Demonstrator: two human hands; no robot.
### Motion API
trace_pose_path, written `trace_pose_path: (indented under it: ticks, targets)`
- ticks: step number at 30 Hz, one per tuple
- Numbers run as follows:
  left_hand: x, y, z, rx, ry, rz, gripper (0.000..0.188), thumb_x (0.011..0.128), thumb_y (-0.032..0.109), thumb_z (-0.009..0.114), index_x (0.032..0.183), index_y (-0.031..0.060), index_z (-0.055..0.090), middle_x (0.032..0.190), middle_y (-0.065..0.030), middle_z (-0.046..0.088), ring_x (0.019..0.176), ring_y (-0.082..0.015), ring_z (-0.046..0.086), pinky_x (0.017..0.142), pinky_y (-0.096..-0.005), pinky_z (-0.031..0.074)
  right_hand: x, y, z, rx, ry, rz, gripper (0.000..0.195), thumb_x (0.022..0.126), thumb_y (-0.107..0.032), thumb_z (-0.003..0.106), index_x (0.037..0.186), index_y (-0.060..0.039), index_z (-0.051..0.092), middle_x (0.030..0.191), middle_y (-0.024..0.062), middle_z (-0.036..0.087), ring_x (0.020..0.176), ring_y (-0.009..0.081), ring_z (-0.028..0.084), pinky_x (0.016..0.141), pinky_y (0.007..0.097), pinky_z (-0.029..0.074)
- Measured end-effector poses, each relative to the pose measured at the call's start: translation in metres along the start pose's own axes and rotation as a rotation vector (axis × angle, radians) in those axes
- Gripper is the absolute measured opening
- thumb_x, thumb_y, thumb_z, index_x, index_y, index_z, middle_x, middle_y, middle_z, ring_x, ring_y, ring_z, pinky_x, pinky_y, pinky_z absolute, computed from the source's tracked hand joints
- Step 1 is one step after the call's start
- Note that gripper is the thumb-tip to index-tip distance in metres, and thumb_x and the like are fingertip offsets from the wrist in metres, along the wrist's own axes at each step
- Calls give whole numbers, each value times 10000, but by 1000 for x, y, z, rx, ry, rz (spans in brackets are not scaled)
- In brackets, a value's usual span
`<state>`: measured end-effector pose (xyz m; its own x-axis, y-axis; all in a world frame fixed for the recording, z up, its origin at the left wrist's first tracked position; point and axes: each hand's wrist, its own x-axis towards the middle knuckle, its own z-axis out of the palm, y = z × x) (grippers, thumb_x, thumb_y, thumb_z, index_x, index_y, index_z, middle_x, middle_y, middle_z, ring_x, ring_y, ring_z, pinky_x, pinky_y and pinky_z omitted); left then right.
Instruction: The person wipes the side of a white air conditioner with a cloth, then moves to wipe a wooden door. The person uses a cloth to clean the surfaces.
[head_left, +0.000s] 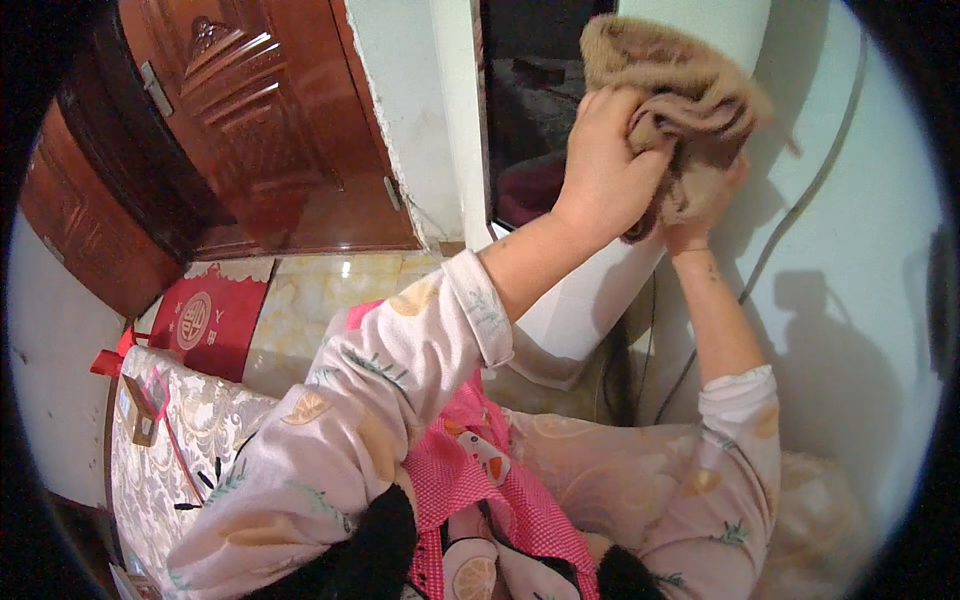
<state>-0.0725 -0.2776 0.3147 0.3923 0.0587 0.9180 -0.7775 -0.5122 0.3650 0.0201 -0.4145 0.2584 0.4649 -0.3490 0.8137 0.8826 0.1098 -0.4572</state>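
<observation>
A bunched brown cloth (667, 60) with a fuzzy surface is held up in front of a tall white appliance (540, 322). My left hand (611, 161) grips the near side of the cloth, its thumb pressed over a fold. Lower and to the right, my right hand (697, 206) holds the same cloth from beneath. Cloth covers most of my right fingers. Behind my left hand, the appliance's glossy dark front panel (536, 97) shows reflections. The cloth's outer edge is blurred.
A pale wall (840, 240) with a cable (810, 199) stands at the right. Left are a brown door (277, 120), a red doormat (206, 322), and a patterned tablecloth (202, 405) bearing a small box (136, 411). A pink checked apron (450, 499) covers my front.
</observation>
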Motion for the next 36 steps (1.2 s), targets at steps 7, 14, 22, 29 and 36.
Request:
trace_pose_path:
  ticks: [7, 14, 22, 29, 36]
  targets:
    - [-52, -39, -6, 11, 161, -91, 321, 699, 18, 629, 1000, 22, 518, 999, -181, 521, 972, -414, 474, 871, -447, 395, -5, 2, -5, -713, -124, -493, 593, 955, -364, 487, 1355, 46, 334, 1323, 256, 367, 1216, 372, 371, 1033, 452, 308]
    - [-130, -53, -14, 60, -96, -422, 324, 716, 32, 648, 1024, 27, 544, 1034, -203, 565, 1015, -421, 512, 877, -454, 431, -3, -5, -6, -663, -144, -471, 562, 930, -236, 489, 1353, 81, 299, 1323, 269, 340, 1201, 387, 366, 1031, 468, 297]
    - [-148, -61, -18, 71, -136, -543, 262, 737, 11, 638, 993, 11, 581, 989, -193, 604, 954, -401, 573, 818, -423, 475, -6, -6, -4, -739, -152, -458, 570, 929, -248, 496, 1347, 85, 300, 1308, 285, 364, 1196, 394, 367, 1034, 475, 287]
    - [-16, -20, -12, -349, 191, -311, 192, 795, 25, 662, 974, -1, 598, 955, -160, 648, 901, -311, 641, 789, -340, 492, -3, -8, -7, -685, -158, -456, 592, 948, -308, 497, 1345, 89, 307, 1325, 271, 362, 1220, 387, 358, 1044, 466, 282]
    - [-11, -29, -15, -144, 159, -208, 270, 757, -1, 629, 1017, 7, 556, 982, -197, 607, 961, -402, 567, 828, -407, 472, -5, -6, -6, -673, -137, -451, 605, 950, -328, 487, 1354, 84, 303, 1354, 263, 328, 1243, 386, 334, 1054, 470, 268]
